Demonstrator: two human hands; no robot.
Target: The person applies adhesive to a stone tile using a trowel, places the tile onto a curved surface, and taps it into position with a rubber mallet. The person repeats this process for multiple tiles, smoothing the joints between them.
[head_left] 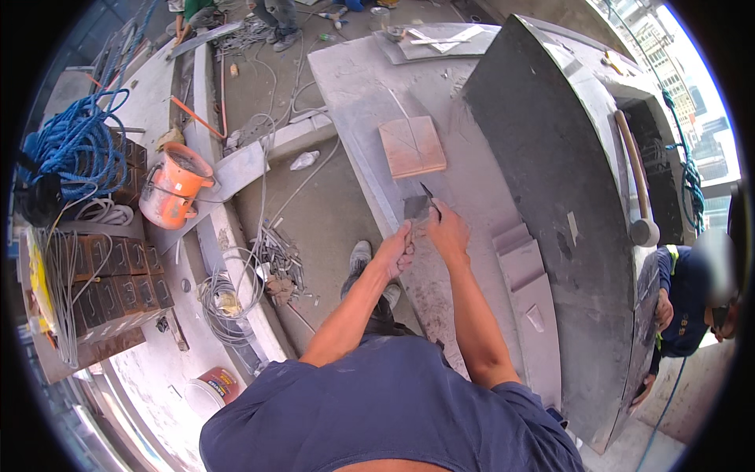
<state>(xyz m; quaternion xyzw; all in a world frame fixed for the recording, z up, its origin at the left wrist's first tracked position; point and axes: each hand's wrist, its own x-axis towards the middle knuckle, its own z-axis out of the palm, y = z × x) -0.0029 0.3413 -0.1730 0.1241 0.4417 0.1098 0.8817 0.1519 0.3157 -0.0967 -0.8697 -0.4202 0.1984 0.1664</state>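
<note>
My right hand (448, 233) is closed round a slim dark tool (427, 191) with a pointed tip; its exact kind does not show. Close beside it, my left hand (395, 250) has its fingers curled together, and what they pinch is too small to make out. A small dark grey flat piece (414, 208) shows just beyond my fingertips; whether I hold it or it lies on the surface I cannot tell. Past it, a square pinkish-tan tile (412, 147) with a dark line across it lies on the dusty grey slab (346, 79).
A large dark panel (543, 173) leans along the right, with a wooden-handled mallet (634, 177) on it. A co-worker (684, 299) touches its far side. Left are an orange bucket (177, 185), blue rope (79, 145), stacked dark blocks (118, 275) and coiled grey cable (228, 308).
</note>
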